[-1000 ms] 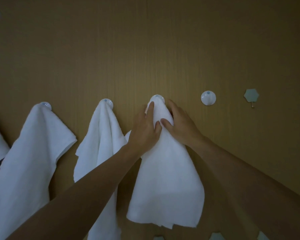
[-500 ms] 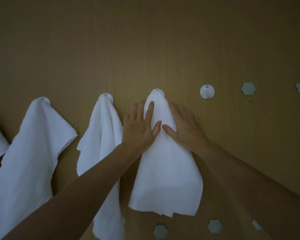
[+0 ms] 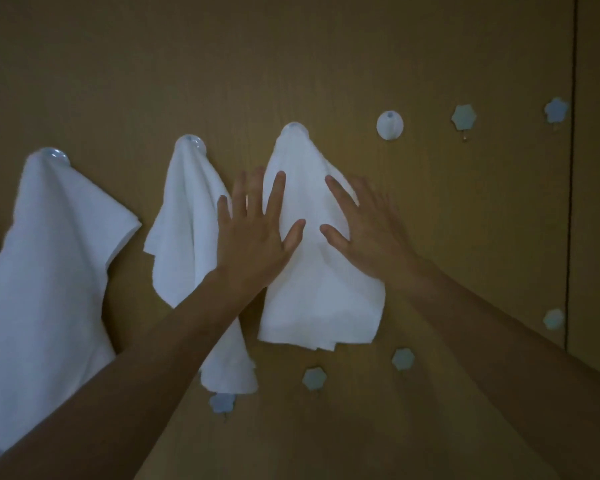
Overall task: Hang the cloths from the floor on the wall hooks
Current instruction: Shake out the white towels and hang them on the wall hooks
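Cloth (image 3: pixel 321 271) hangs on the wall (image 3: pixel 291 64), just left of the round white hook (image 3: pixel 389 124). Left hand (image 3: pixel 253 237) and right hand (image 3: pixel 371 233) are flat over it, fingers spread wide. Second cloth (image 3: pixel 187 237) and third cloth (image 3: pixel 49 271) hang further left of that hook

Nothing here can be read. In this dim light I can make out no letters, numbers, brands or signs on the white cloths (image 3: pixel 319 271), the round hooks (image 3: pixel 389 124), the small hexagon-shaped pieces (image 3: pixel 463 116) or the wooden wall (image 3: pixel 291 46).
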Demonstrator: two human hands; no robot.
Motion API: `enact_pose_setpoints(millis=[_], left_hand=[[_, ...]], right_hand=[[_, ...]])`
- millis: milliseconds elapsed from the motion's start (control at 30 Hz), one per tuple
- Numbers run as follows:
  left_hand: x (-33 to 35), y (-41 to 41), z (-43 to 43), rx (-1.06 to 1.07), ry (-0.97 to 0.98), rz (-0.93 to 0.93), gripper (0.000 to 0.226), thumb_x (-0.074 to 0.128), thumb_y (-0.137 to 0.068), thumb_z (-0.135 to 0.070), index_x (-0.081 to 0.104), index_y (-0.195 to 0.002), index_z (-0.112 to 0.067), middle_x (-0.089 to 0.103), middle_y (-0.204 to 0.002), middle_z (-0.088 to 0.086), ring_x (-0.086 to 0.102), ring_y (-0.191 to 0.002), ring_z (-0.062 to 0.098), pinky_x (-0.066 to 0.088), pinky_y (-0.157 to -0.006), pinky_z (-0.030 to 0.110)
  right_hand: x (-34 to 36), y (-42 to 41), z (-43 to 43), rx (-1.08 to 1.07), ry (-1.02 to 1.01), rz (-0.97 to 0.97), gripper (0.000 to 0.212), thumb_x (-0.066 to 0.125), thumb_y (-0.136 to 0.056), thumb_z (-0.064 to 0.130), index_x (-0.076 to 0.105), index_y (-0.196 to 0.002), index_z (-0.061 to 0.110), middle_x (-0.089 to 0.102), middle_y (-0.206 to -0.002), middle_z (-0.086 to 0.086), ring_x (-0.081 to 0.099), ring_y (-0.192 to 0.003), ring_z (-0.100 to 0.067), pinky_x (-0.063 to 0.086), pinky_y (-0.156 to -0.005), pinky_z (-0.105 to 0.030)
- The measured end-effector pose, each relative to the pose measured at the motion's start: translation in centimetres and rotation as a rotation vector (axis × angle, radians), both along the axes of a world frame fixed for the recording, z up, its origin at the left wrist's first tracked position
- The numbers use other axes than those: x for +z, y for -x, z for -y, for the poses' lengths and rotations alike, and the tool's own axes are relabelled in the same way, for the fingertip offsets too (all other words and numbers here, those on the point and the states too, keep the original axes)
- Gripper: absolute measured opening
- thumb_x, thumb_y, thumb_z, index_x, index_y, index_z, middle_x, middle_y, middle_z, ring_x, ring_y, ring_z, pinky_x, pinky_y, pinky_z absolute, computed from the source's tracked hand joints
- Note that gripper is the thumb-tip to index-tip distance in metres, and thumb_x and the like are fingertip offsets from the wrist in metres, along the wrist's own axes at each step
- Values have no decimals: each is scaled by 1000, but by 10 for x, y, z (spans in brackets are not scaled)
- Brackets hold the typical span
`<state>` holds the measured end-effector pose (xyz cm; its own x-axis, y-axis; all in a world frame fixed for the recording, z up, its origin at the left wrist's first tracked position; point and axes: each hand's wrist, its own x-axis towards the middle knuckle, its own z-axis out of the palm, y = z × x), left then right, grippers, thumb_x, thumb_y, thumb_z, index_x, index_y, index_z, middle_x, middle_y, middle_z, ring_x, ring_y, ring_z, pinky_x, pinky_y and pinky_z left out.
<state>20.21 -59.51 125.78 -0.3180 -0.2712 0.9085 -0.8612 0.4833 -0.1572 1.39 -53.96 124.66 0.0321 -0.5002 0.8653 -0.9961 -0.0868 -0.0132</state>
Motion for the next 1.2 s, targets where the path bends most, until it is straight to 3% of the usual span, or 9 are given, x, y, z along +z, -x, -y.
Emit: enact_pose_setpoints(millis=[100, 200, 333, 467, 633, 800, 1200], left_hand=[[-21, -4, -34, 38, -6, -4, 73, 26, -92, -65, 25, -152, -22, 23, -158, 11, 21, -145, 35, 16, -113, 60], [-49, -11, -72, 83, -41, -6, 73, 24, -93, -63, 28, -151, -18, 24, -157, 14, 21, -144, 38, 24, -111, 62], [-101, -28, -121, 191, -32, 30, 67, 37, -96, -57, 31, -149, -15, 32, -153, 19, 29, -140, 42, 33, -105, 62], [-156, -55, -179, 304, -60, 32, 65, 37, -98, -55, 39, -147, -12, 37, -149, 21, 33, -138, 42, 36, -103, 58], [-203, -100, -248, 520, -210, 79, 67, 35, -97, -56, 38, -147, -12, 36, -151, 20, 31, -140, 41, 35, -103, 59], [-225, -164, -311, 732, -295, 91, 67, 34, -97, -56, 37, -148, -13, 35, -151, 20, 31, -139, 41, 37, -101, 60], [-257, -378, -485, 1113, -451, -21, 72, 27, -93, -62, 26, -151, -18, 25, -156, 17, 22, -143, 40, 25, -109, 62]], right_hand=[[-21, -5, -22, 31, -11, -10, 74, 30, -91, 66, 9, -154, 34, 11, -163, -1, 11, -149, -26, 15, -118, -55], [-46, -9, -44, 103, 12, -15, 71, 41, -94, 61, 16, -154, 32, 17, -162, -4, 15, -149, -28, 21, -115, -59], [-90, -18, -79, 235, 26, -38, 68, 44, -94, 57, 26, -153, 28, 26, -159, -7, 21, -147, -29, 26, -112, -62], [-139, -40, -114, 408, -75, 18, 66, 50, -94, 50, 27, -152, 28, 28, -157, -7, 20, -147, -28, 18, -113, -63], [-178, -85, -147, 553, -177, 1, 64, 50, -95, 48, 26, -151, 27, 29, -156, -9, 21, -146, -29, 20, -112, -64], [-197, -151, -178, 668, -221, -49, 66, 50, -94, 50, 28, -151, 26, 31, -154, -13, 24, -144, -33, 27, -108, -64], [-234, -408, -290, 984, -313, -186, 69, 41, -94, 57, 16, -154, 32, 18, -160, -7, 8, -149, -29, 15, -113, -64]])
